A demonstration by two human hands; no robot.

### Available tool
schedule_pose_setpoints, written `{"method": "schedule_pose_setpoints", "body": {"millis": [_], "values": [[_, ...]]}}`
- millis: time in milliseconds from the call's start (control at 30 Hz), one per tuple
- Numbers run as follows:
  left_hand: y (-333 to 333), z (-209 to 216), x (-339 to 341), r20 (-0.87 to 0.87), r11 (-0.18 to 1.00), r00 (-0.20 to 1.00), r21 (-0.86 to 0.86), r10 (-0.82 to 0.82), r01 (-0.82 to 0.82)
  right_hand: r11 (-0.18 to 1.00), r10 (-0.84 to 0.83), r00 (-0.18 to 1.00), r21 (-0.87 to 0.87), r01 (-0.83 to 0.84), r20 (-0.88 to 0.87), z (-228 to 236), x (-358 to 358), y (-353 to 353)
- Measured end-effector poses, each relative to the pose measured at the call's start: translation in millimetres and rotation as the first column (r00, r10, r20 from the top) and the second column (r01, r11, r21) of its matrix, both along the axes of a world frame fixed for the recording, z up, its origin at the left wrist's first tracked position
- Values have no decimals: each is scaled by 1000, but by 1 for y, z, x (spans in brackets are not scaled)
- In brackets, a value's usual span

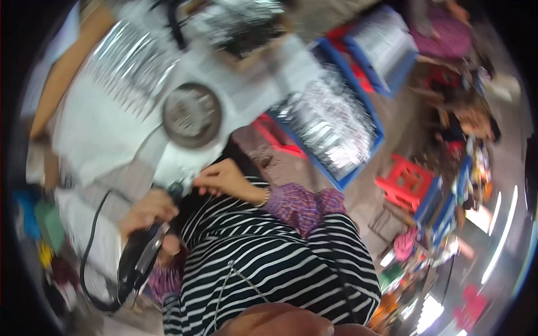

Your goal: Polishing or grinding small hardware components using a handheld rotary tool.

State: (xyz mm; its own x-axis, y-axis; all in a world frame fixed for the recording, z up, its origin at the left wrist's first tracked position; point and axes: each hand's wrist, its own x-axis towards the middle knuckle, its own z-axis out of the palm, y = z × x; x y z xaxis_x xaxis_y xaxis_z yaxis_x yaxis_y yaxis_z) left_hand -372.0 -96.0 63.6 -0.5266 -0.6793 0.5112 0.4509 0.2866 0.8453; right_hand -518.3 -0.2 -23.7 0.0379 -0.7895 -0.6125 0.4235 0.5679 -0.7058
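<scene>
My left hand (150, 214) is wrapped round a black corded hand tool (134, 260) with a shiny side; its exact kind is blurred. The tool's dark front end points up towards my right hand (227, 180). That right hand is closed, its fingertips pinched together just right of the tool's end. What they hold is too small and smeared to name. Beyond both hands a round dark dish (167, 120) of small metal parts stands on the white-covered table (84, 134). Rows of slim shiny metal pieces (131, 67) lie to its left.
A black cord (85, 269) loops at the left. Right of the table, a blue tray (374, 115) full of silvery pieces rests above a red stool (280, 137). A second blue tray (348, 47) stands beyond it. Another red stool (406, 182) and other people are farther right.
</scene>
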Motion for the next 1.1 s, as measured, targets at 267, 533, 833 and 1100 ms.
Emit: {"method": "schedule_pose_setpoints", "body": {"millis": [267,533,833,1100], "values": [[2,9,4,5,999,999,-30,45,-45,997,-5,995,78,-3,102,7,0,-2],[-2,22,2,40,968,991,-215,-127,133,999,-32,986,43,25,166,4,4,-1],[2,24,-9,4,982,992,-137,-127,127,999,-36,980,37,29,194,3,3,0],[16,14,-30,-13,951,995,-294,-101,93,998,-54,985,27,51,167,-3,8,4]]}}
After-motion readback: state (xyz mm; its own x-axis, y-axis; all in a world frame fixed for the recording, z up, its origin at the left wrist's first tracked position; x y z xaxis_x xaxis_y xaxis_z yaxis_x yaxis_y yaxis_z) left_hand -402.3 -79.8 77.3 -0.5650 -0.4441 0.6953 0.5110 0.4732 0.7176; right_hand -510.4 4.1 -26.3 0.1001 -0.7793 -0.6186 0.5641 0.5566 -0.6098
